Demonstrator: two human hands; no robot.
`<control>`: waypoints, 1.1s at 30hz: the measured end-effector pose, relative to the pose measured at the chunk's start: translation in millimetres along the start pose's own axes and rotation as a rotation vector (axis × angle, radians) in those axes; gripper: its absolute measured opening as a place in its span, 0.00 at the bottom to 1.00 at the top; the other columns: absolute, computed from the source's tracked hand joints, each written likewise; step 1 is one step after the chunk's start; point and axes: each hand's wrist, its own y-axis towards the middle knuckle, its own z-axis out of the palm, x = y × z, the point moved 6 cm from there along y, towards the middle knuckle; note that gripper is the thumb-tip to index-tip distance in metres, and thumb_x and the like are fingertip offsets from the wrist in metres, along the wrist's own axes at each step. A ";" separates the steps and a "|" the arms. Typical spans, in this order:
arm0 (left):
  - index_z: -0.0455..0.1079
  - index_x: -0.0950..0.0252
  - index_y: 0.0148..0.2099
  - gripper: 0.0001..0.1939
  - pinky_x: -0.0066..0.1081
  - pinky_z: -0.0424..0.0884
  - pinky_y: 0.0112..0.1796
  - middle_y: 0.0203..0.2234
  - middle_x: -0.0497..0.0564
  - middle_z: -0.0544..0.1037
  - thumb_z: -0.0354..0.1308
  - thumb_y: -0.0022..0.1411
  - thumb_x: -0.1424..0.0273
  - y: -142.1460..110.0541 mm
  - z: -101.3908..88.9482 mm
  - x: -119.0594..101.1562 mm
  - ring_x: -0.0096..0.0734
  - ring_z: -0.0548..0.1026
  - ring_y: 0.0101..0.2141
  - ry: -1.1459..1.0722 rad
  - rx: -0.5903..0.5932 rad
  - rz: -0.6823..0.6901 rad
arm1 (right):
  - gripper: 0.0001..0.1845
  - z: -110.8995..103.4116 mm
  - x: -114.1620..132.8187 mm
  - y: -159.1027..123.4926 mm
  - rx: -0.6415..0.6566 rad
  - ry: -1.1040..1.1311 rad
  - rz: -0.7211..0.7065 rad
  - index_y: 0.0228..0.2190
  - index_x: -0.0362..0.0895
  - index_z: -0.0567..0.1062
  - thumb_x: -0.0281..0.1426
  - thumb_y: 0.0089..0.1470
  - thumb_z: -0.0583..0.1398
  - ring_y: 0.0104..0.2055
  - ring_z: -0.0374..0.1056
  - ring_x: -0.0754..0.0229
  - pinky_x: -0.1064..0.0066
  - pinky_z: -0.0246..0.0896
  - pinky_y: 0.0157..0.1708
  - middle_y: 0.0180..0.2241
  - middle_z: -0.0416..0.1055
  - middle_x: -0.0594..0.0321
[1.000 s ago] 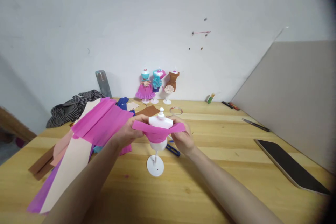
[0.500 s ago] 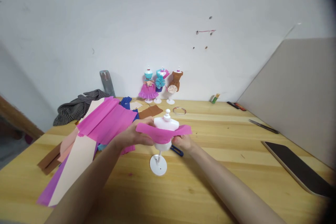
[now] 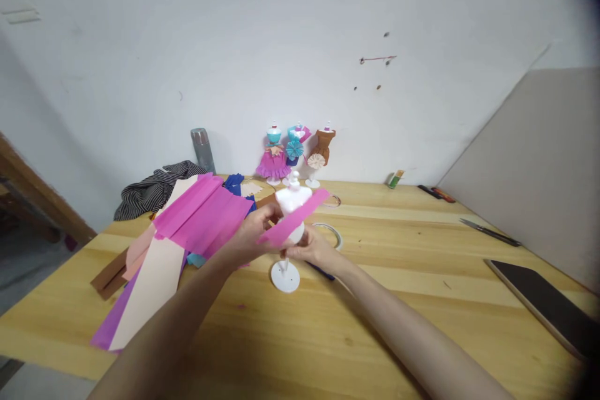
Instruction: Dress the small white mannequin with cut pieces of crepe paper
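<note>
A small white dress-form mannequin (image 3: 287,198) is held over the table, its round base (image 3: 285,277) turned toward me. Across its torso runs a pink crepe paper strip (image 3: 296,217), slanting up to a loose right end. My left hand (image 3: 253,231) is closed at the strip's lower left end, thumb and fingers beside the torso. From the other side, my right hand (image 3: 319,249) grips the mannequin's lower torso. Its fingertips are partly hidden behind the form. Under the right wrist lies a blue cutter (image 3: 323,272), with a white tape ring (image 3: 336,234) just behind it.
Pink, cream and brown paper sheets (image 3: 201,215) are heaped on the left, near a striped cloth (image 3: 157,190) and a flask (image 3: 202,150). Three dressed mannequins (image 3: 294,151) stand by the wall. On the right are a phone (image 3: 546,306), scissors (image 3: 490,232) and a glue stick (image 3: 396,179).
The pink strip has gone from lying level across the chest to a steep slant. My right hand has let go of its right end and moved down onto the torso. The mannequin has turned.
</note>
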 end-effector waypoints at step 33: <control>0.72 0.63 0.34 0.21 0.39 0.71 0.41 0.32 0.58 0.78 0.48 0.55 0.52 -7.8 40.0 57.2 0.48 0.73 0.45 -0.574 -0.103 -0.153 | 0.24 23.7 -20.9 -72.1 -0.152 0.338 0.148 0.30 0.39 0.72 0.48 0.46 0.66 0.15 0.63 0.69 0.77 0.57 0.16 0.19 0.69 0.68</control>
